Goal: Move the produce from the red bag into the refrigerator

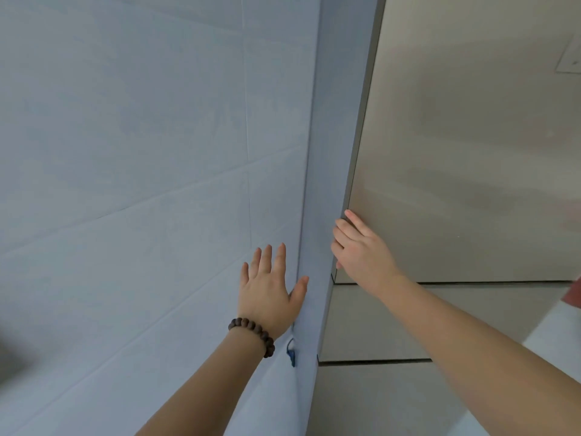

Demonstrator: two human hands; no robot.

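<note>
A: What occupies the left half of the frame?
B: A pale blue-grey tiled wall (pixel 125 152) with thin grout lines. A narrow blue-grey vertical panel (pixel 317 215) stands at its right edge, at frame centre.

A: And the left hand (pixel 267 287)?
B: It lies at lower centre, palm toward the wall, all 5 digits spread and holding nothing. The thumb rests against the vertical panel. A bracelet of dark brown round wooden beads (pixel 251 333) circles the wrist. Just below it, a small blue hook-like object (pixel 291 354) sits in the corner of wall and panel; its nature cannot be told.

A: The right hand (pixel 361 247)?
B: Right of centre, its fingers curl round the left edge of the tall beige matte refrigerator door (pixel 456 152), gripping that edge. Whether the door is ajar cannot be told.

A: What lies below that door?
B: 2 further beige panels, divided by dark horizontal seams, fill the lower right.

A: Where are the produce and the bag?
B: Neither can be identified; only a small reddish patch (pixel 573 294) shows at the right edge.
</note>
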